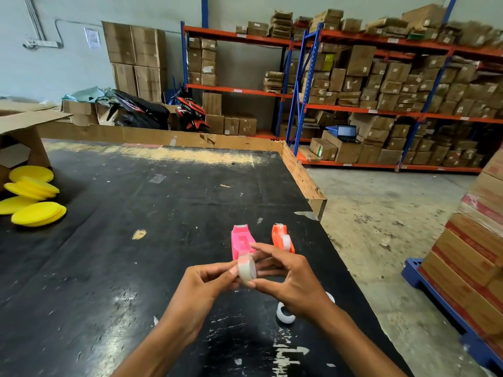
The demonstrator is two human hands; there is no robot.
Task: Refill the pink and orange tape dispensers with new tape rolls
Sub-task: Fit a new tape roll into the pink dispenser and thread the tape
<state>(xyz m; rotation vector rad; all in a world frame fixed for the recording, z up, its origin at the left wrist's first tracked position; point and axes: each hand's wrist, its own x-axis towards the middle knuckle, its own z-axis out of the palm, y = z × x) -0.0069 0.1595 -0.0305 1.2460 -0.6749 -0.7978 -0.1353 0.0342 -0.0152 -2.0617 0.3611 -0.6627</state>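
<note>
A clear tape roll (247,268) is held upright between both hands just above the black table (136,268). My left hand (202,287) pinches its left side and my right hand (291,278) grips its right side with thumb and fingers. Right behind the roll lies the pink dispenser (241,239), its well showing no roll. To its right stands the orange dispenser (283,238) with a clear roll seated in it. Another tape roll (285,314) lies on the table under my right wrist, partly hidden.
Several yellow round pads (32,197) lie at the table's left edge beside a cardboard box (24,131). The table's right edge drops to a concrete floor (381,227). Stacked cartons on a blue pallet (476,254) stand at the right; shelving with boxes fills the back.
</note>
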